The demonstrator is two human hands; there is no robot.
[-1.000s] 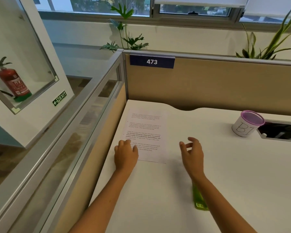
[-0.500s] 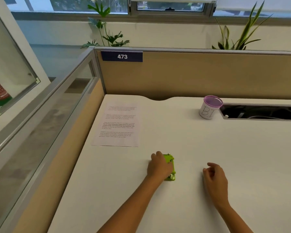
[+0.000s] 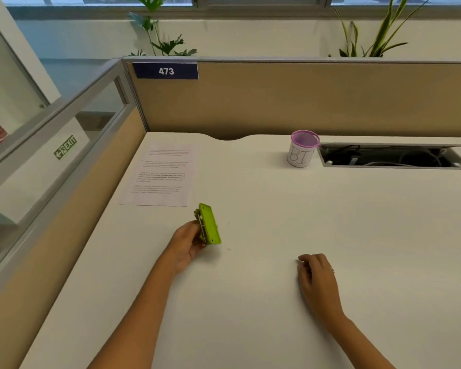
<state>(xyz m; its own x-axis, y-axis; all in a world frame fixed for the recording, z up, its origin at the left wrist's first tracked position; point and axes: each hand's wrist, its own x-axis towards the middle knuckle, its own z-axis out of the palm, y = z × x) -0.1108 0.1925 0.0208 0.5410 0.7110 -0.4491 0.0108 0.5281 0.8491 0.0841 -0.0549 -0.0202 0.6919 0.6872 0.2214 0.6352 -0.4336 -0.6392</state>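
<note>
My left hand [image 3: 186, 245] grips a small lime-green device [image 3: 210, 225] with metal parts on its underside, tilted up on its edge above the white desk [image 3: 264, 302]. A printed sheet of paper [image 3: 161, 173] lies flat on the desk beyond it, to the left. My right hand [image 3: 318, 279] rests on the desk at the lower right with loosely curled fingers and holds nothing.
A white cup with a purple rim [image 3: 302, 148], marked with letters, stands near the back of the desk. Beside it is an open cable tray [image 3: 394, 156]. Tan partition walls [image 3: 304, 99] close the back and left. Plants stand behind the partition.
My left hand left the paper, closed on the green device and lifted it onto its edge. My right hand drew back to the right. The camera view shifted.
</note>
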